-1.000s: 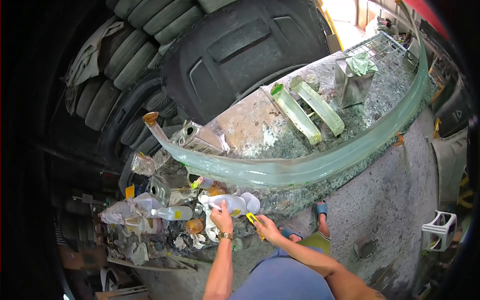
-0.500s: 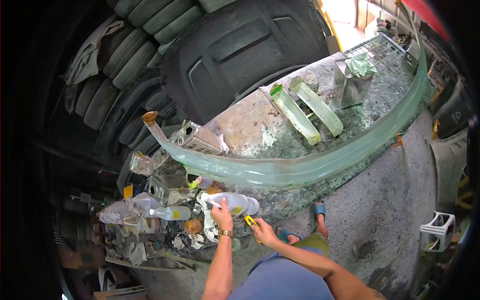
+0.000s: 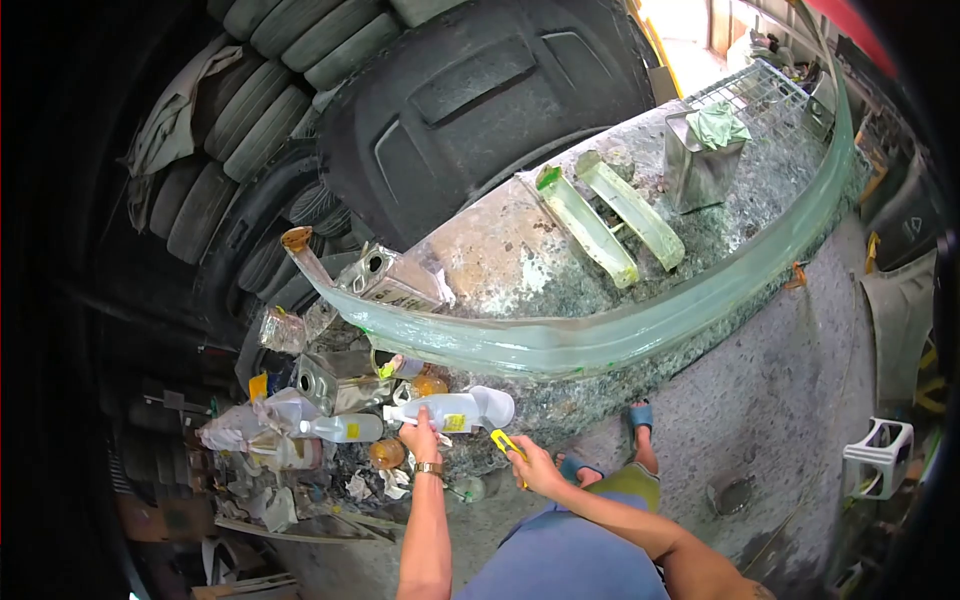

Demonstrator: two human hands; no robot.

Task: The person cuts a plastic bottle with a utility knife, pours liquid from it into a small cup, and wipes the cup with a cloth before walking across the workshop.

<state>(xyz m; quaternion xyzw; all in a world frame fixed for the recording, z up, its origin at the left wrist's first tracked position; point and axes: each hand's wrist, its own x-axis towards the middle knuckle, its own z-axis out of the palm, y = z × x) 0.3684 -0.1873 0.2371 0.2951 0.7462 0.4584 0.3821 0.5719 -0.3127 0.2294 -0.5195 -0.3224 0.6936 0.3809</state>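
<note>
My left hand (image 3: pixel 420 440), a watch on its wrist, is closed around a translucent white plastic bottle (image 3: pixel 440 410) with a yellow label. The bottle lies sideways, its cap end to the left. Its base section (image 3: pixel 494 406) sits tilted against the body, apparently partly cut through. In my right hand (image 3: pixel 540 470) is a yellow utility knife (image 3: pixel 504 441), its tip just below the bottle's base end. Another bottle with a yellow label (image 3: pixel 345 428) lies to the left, near an amber jar (image 3: pixel 386 455).
A long pale green curved panel (image 3: pixel 600 345) spans the worn bench (image 3: pixel 500 265). Two smaller panels (image 3: pixel 590 230), a metal can with a green cloth (image 3: pixel 700 165) and more cans (image 3: pixel 400 277) stand there. A white stool (image 3: pixel 878 458) is on the floor at right.
My left hand has shifted left and slightly down along the bottle. The base section has swung upward, out of line with the body. The knife has barely moved.
</note>
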